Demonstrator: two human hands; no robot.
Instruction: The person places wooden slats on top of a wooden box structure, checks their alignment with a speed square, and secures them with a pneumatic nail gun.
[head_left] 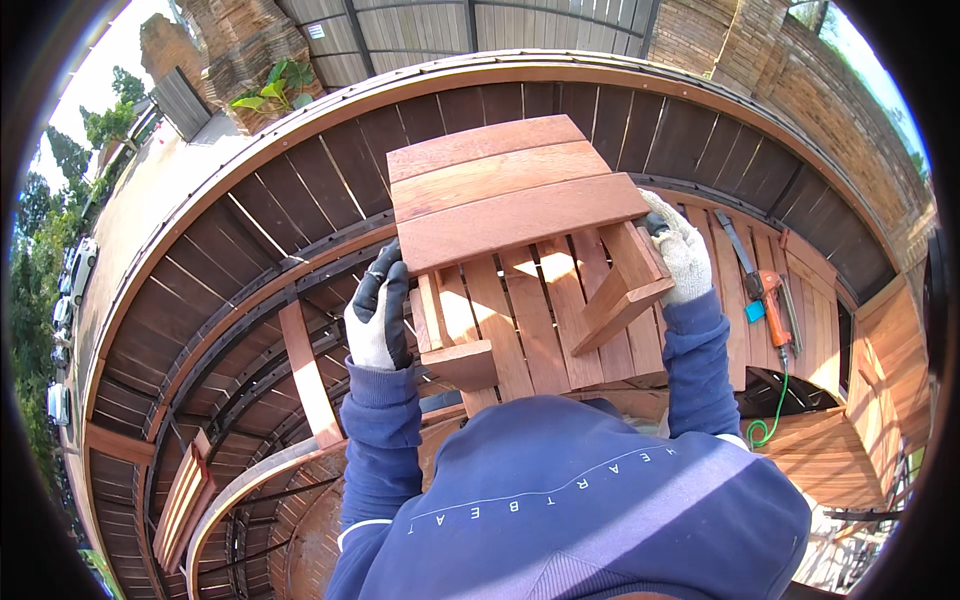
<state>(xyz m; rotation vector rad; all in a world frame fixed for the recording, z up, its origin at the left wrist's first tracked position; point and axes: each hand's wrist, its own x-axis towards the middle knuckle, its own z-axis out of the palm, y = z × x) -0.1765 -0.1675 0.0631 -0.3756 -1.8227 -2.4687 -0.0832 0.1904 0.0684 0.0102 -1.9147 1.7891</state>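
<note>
A small reddish-brown wooden stool (510,190), topped with three planks, is tilted in front of me between my two gloved hands. Below its top, short wooden side pieces and legs show. My left hand (380,310), in a grey glove with dark fingertips, is closed on the stool's left side by the top's edge. On the opposite side, my right hand (680,248) grips the right end, its thumb and fingers round the wood. Some fingers of both hands are hidden behind the stool. Slats of a wooden bench seat (520,320) lie beneath it.
An orange power tool (771,305) with a green coiled cord (765,432) lies on the slats to the right, beside a metal bar (735,240). A curved slatted backrest (380,135) rises beyond. Open framing (240,370) and stacked boards (183,505) are at left.
</note>
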